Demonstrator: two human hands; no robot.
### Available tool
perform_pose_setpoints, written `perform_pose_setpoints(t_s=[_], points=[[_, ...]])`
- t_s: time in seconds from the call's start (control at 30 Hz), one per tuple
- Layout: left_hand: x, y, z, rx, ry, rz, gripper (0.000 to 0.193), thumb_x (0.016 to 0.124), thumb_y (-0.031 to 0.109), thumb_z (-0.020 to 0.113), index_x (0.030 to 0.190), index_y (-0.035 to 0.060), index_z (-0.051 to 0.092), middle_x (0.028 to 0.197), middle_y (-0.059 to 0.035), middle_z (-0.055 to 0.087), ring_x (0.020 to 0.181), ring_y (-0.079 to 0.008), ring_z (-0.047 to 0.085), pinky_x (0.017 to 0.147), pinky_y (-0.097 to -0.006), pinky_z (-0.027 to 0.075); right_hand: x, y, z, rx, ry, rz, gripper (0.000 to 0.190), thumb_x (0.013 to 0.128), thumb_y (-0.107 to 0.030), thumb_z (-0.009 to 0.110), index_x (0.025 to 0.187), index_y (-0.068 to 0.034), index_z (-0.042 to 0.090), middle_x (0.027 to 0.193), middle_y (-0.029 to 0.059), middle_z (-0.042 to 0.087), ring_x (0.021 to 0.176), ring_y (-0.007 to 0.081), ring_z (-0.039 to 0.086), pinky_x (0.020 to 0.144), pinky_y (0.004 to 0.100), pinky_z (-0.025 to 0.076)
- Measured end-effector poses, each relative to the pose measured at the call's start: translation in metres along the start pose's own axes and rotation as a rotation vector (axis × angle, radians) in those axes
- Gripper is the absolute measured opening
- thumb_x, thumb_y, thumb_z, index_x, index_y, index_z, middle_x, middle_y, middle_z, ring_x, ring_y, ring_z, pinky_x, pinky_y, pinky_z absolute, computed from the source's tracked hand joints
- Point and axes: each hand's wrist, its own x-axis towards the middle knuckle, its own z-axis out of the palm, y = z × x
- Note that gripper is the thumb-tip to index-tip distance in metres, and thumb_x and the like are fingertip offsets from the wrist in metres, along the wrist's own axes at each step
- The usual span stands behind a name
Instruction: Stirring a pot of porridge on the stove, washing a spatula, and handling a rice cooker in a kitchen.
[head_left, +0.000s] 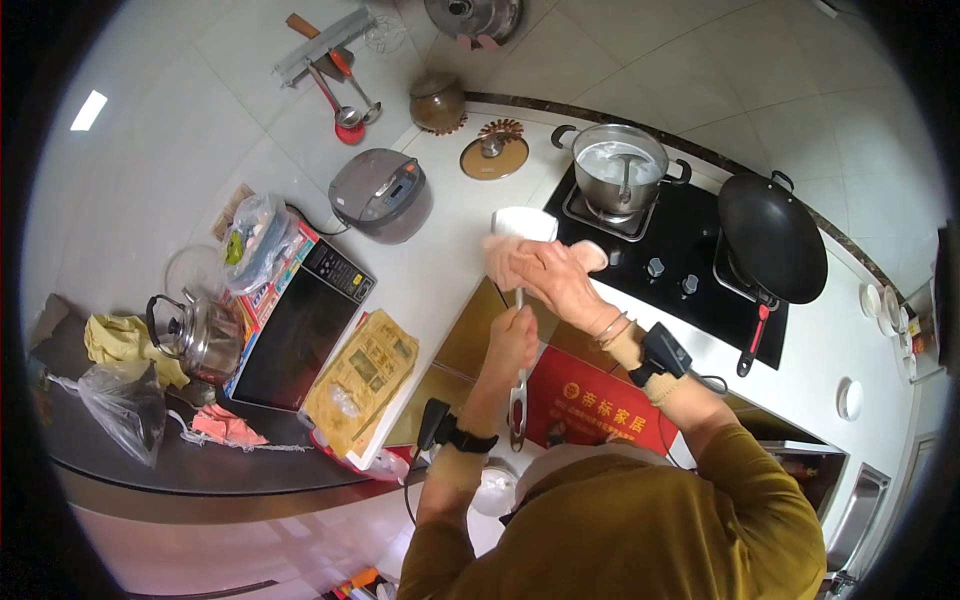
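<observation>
My left hand (513, 337) is closed around the metal handle of a spatula (517, 409), whose hanging end sticks out below the fist. Its wide blade (525, 223) faces up over the counter's front edge and shines white. My right hand (553, 276) presses a pale pink cloth (501, 259) against the spatula, just under the blade; part of the cloth is blurred. Behind the hands, on the black gas hob (645, 262), a steel pot (616, 187) holds cloudy liquid with a ladle (626, 176) in it.
A black wok (772, 240) with a red-and-black handle rests on the right burner. To the left are a rice cooker (382, 195), a microwave (300, 330), a kettle (202, 337) and a flattened paper bag (364, 382). A glass lid (493, 156) lies behind; a sink (859, 517) is at right.
</observation>
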Motion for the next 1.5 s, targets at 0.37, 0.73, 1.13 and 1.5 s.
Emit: perform_pose_setpoints(t_s=[0.37, 0.73, 1.13, 1.5], points=[[-0.010, -0.034, -0.056, 0.559, 0.439, 0.402, 0.042, 0.093, 0.036, 0.050, 0.071, 0.0012, 0.058, 0.054, -0.0060, 0.050, 0.047, -0.0177, 0.047, 0.047, -0.0332, 0.037, 0.007, -0.017, -0.051, 0.170, 0.350, 0.309, 0.027, 0.078, -0.005, 0.062, 0.105, 0.000, 0.061, 0.109, 0.0164, 0.054, 0.098, 0.0314, 0.055, 0.083, 0.0364, 0.045], [-0.031, -0.043, 0.014, 0.935, 0.357, 0.515, 0.032, 0.089, 0.033, 0.056, 0.077, 0.0044, 0.061, 0.064, -0.0187, 0.057, 0.059, -0.0381, 0.056, 0.054, -0.0443, 0.041, -0.017, 0.023, -0.031, -0.026, -0.144, 0.374, 0.024, 0.086, -0.028, 0.051, 0.098, -0.011, 0.064, 0.104, 0.0116, 0.063, 0.098, 0.0318, 0.057, 0.090, 0.0395, 0.040], [-0.033, -0.053, 0.009, 0.589, 0.222, 0.319, 0.037, 0.096, 0.027, 0.048, 0.069, 0.0024, 0.048, 0.062, 0.0030, 0.041, 0.058, -0.0091, 0.036, 0.051, -0.0275, 0.033, -0.074, 0.052, 0.006, 2.079, 0.326, 1.189, 0.029, 0.098, -0.028, 0.043, 0.113, -0.005, 0.052, 0.105, 0.0072, 0.059, 0.091, 0.0182, 0.061, 0.081, 0.0337, 0.052], [-0.010, -0.063, 0.002, 0.258, 0.227, 0.169, 0.035, 0.095, 0.028, 0.051, 0.067, 0.0076, 0.048, 0.056, 0.0040, 0.039, 0.049, -0.0074, 0.034, 0.044, -0.0255, 0.029, -0.138, -0.015, -0.001, 0.997, -0.260, 0.964, 0.022, 0.094, -0.014, 0.051, 0.110, 0.001, 0.056, 0.096, 0.0049, 0.063, 0.088, 0.0107, 0.057, 0.078, 0.0266, 0.047]])
